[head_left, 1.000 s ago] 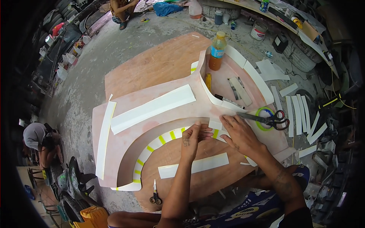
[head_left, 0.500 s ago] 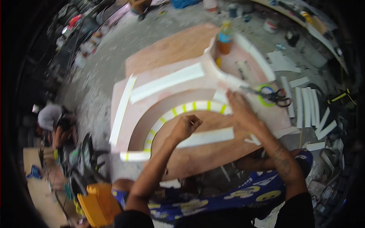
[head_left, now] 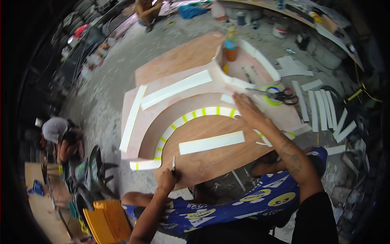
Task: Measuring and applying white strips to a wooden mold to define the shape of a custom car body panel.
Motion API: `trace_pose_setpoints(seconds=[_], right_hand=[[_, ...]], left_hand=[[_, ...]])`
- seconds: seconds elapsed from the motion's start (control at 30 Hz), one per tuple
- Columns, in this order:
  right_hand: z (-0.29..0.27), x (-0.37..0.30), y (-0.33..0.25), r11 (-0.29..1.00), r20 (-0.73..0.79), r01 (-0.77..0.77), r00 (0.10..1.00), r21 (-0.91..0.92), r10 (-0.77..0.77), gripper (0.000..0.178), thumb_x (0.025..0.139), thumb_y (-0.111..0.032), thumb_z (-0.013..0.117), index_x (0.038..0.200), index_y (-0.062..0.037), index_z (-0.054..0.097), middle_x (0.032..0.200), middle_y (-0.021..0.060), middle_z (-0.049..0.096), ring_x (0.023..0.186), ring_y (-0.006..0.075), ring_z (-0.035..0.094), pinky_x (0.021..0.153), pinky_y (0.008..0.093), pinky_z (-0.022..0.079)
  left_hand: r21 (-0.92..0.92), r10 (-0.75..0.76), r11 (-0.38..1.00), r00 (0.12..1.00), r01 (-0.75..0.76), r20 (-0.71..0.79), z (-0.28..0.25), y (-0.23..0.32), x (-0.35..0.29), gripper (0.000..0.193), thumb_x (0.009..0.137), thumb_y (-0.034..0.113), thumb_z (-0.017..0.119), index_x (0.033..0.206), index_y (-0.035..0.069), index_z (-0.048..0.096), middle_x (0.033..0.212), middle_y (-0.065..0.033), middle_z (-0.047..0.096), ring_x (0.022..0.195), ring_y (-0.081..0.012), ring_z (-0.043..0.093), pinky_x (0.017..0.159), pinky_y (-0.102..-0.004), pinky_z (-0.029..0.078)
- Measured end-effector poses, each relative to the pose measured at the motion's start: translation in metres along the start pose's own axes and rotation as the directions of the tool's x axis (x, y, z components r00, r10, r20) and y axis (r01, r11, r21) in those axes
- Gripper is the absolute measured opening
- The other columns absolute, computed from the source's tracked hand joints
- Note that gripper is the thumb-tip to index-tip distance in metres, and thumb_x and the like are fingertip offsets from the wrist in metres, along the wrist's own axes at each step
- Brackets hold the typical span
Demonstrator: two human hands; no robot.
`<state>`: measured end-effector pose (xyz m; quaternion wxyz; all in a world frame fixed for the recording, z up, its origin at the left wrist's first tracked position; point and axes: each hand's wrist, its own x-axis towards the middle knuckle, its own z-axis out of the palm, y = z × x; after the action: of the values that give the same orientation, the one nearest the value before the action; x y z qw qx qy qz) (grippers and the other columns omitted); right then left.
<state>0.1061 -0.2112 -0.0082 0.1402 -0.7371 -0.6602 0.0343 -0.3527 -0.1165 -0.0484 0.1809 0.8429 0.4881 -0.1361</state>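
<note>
At the near left edge of the plywood board [head_left: 211, 162], my left hand [head_left: 166, 181] is closed on a slim black tool with a pale pointed tip [head_left: 174, 163]; whether it is a pen or a knife I cannot tell. My right hand [head_left: 248, 110] lies with fingers stretched out on the pinkish fender-shaped panel [head_left: 174, 91], beside a short white strip [head_left: 226, 98]. A curved white strip with yellow tape pieces [head_left: 194, 115] follows the panel's arch. Scissors [head_left: 284, 96] lie across a yellow-green tape roll [head_left: 273, 97] to the right of that hand.
Flat white strips [head_left: 211, 142] lie on board and panel. A bottle of orange liquid [head_left: 231, 46] stands in the panel's far hollow. More strips [head_left: 321, 110] lie on the floor at right. A yellow plastic piece [head_left: 106, 221] and a crouching person [head_left: 61, 136] are at left.
My left hand has moved from the arch down to the board's near left edge and now holds the slim tool. My right hand stays on the panel. The view has shifted slightly.
</note>
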Motion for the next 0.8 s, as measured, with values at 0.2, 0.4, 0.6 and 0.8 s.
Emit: trace_pose_setpoints(seconds=[0.2, 0.4, 0.6, 0.8], right_hand=[[-0.024, -0.011, -0.006, 0.994, -0.003, 0.031, 1.0, 0.107, -0.031, 0.084, 0.08, -0.014, 0.069, 0.145, 0.008, 0.022, 0.152, 0.0249, 0.024, 0.139, 0.0414, 0.026, 0.116, 0.0452, 0.023], [-0.027, -0.013, -0.009, 0.991, 0.07, 0.052, 0.996, 0.125, -0.061, 0.086, 0.083, -0.021, 0.067, 0.146, 0.0083, 0.017, 0.154, 0.0255, 0.018, 0.143, 0.0393, 0.019, 0.117, 0.0476, 0.02], [-0.022, -0.019, -0.015, 0.995, 0.121, 0.021, 0.992, 0.1, -0.033, 0.088, 0.085, -0.022, 0.064, 0.146, 0.0118, 0.011, 0.154, 0.0293, 0.013, 0.145, 0.0395, 0.013, 0.118, 0.0495, 0.015], [-0.02, -0.015, -0.016, 0.997, 0.121, 0.035, 0.992, 0.069, -0.043, 0.092, 0.083, -0.023, 0.066, 0.146, 0.0128, 0.009, 0.155, 0.0301, 0.01, 0.146, 0.0406, 0.01, 0.118, 0.0506, 0.013]], left_hand=[[-0.109, -0.068, 0.991, 0.997, 0.072, 0.035, -0.01, 0.004, -0.003, 0.056, 0.066, 0.027, 0.08, 0.103, -0.008, 0.056, 0.09, -0.028, 0.066, 0.089, -0.04, 0.067, 0.081, -0.0442, 0.054], [-0.147, -0.146, 0.975, 0.976, 0.169, 0.159, 0.0, -0.023, 0.019, 0.054, 0.062, 0.022, 0.082, 0.101, -0.008, 0.059, 0.09, -0.0262, 0.067, 0.079, -0.0357, 0.068, 0.071, -0.0391, 0.056], [-0.048, -0.081, 0.995, 0.987, 0.089, 0.141, -0.018, 0.011, 0.004, 0.042, 0.069, 0.019, 0.075, 0.1, -0.006, 0.06, 0.097, -0.0285, 0.066, 0.092, -0.0415, 0.066, 0.082, -0.0437, 0.054], [0.03, -0.127, 0.992, 0.98, 0.124, 0.157, -0.006, 0.008, 0.005, 0.054, 0.062, 0.021, 0.079, 0.104, -0.005, 0.057, 0.099, -0.0272, 0.066, 0.095, -0.0411, 0.065, 0.084, -0.0441, 0.054]])
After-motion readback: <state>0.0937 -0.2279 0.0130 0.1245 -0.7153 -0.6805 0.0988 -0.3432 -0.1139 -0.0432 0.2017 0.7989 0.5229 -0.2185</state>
